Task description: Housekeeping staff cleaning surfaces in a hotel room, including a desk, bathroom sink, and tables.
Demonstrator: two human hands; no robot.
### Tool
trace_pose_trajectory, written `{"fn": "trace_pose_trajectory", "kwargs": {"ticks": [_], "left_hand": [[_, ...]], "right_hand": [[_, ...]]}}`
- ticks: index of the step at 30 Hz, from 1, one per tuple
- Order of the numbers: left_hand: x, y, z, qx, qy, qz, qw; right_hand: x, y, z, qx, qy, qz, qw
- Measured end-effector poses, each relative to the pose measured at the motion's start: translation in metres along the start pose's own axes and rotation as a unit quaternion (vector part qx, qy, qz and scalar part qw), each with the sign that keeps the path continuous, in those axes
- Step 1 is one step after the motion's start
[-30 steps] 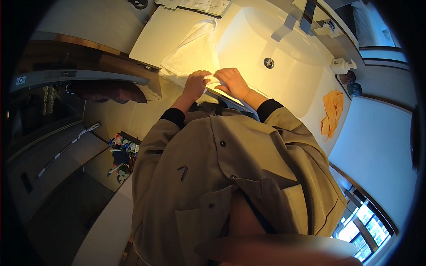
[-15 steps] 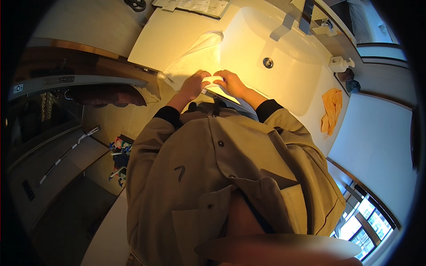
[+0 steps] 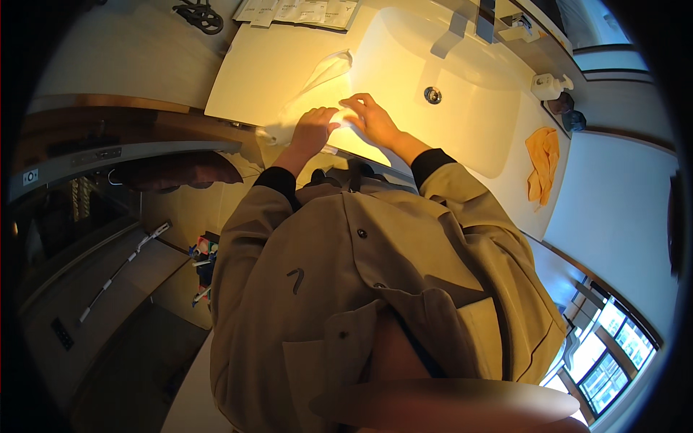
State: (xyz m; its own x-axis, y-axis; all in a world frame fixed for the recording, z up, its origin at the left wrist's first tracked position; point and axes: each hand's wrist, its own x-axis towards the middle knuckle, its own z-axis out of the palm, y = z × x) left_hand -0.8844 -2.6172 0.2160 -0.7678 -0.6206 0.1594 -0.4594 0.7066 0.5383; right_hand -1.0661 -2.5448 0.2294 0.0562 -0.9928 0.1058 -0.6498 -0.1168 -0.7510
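A white towel lies on the counter to the left of the sink, its far corner raised in a fold. Its near end is bunched into a bright roll close to the counter's front edge. My left hand grips this roll from the left, with bent fingers and the thumb against it. From the right, my right hand curves over the same roll, fingers arched on the far side and thumb nearer me. Strong light washes out the cloth between the fingertips, so the exact grip is hard to see.
The white sink with its round drain is to the right. An orange cloth and a white pump bottle are at the right rim. Flat paper packets lie in a tray at the back. A dark garment hangs at left.
My right hand has shifted up and leftward over the roll, its fingers now more stretched. My left hand keeps its hold. The whole view has tilted slightly.
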Motion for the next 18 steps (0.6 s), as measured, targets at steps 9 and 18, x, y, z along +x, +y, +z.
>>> {"fn": "trace_pose_trajectory", "kwargs": {"ticks": [9,18], "left_hand": [[0.007,0.028,-0.01,0.08,-0.014,-0.026,0.996],[0.005,-0.005,-0.008,-0.099,0.015,-0.049,0.994]], "right_hand": [[-0.004,0.009,0.0,0.005,-0.008,0.009,1.0],[0.003,0.004,-0.004,-0.037,-0.031,-0.04,0.998]]}}
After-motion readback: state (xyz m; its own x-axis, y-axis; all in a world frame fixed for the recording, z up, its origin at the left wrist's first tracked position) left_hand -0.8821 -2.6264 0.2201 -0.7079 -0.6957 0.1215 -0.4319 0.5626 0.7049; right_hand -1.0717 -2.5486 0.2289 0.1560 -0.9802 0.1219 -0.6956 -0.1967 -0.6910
